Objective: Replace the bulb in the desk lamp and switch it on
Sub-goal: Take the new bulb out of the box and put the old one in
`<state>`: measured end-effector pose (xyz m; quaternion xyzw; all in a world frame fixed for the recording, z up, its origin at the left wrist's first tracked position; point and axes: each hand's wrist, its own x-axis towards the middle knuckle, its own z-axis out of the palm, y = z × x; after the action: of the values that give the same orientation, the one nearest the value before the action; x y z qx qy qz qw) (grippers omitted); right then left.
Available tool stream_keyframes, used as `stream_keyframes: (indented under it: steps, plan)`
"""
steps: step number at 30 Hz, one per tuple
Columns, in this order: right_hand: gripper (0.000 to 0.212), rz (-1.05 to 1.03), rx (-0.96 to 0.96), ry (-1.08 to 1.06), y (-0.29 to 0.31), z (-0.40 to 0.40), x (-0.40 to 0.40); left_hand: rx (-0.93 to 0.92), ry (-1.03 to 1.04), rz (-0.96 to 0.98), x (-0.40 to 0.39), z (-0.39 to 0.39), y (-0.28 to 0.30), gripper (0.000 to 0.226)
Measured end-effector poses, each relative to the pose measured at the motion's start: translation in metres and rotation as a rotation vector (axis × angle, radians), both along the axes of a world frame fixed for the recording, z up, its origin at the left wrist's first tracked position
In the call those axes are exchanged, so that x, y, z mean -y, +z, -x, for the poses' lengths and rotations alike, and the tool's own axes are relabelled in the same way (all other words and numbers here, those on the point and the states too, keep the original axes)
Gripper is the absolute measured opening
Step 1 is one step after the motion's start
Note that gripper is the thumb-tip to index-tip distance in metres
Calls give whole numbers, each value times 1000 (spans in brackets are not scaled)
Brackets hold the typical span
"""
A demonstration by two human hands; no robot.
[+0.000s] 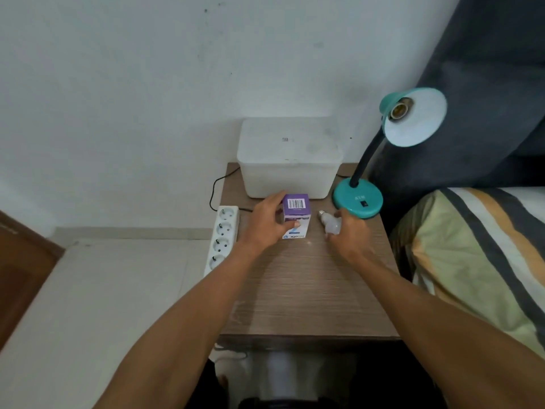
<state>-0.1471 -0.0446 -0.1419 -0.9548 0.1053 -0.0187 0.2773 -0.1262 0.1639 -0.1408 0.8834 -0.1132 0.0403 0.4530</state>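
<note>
— The teal desk lamp's (pixel 358 199) socket (pixel 398 110) is bare. What now?

— The left hand (pixel 267 222) pinches the purple-and-white cardboard bulb box (pixel 296 216); I'd steady it while opening.

— And the right hand (pixel 349 231)?

— Fingers curled over the white frosted bulb (pixel 331 225) lying on the wooden bedside table (pixel 309 290), screw cap pointing away from the palm, the lamp base just beyond.

Both bare forearms are extended forward, converging slightly. The left hand (pixel 267 224) is curled with thumb and fingers wrapped in a grasp, knuckles turned up. The right hand (pixel 351 231) is held palm down, fingers loosely bent around a grasped item.
</note>
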Motion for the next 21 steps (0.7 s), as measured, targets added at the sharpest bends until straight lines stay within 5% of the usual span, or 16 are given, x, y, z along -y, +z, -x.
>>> stream_keyframes:
  steps: [5, 11, 21]
  plan:
    - [48, 83, -37, 56, 2, -2, 4, -3, 3, 29, 0, 1, -2, 82]
    - [36, 46, 242, 290, 42, -26, -15, -17, 16, -4, 0, 0, -2, 91]
    - [32, 317, 140, 720, 60, -47, -28, -16, 10, 2, -1, -4, -7, 91]
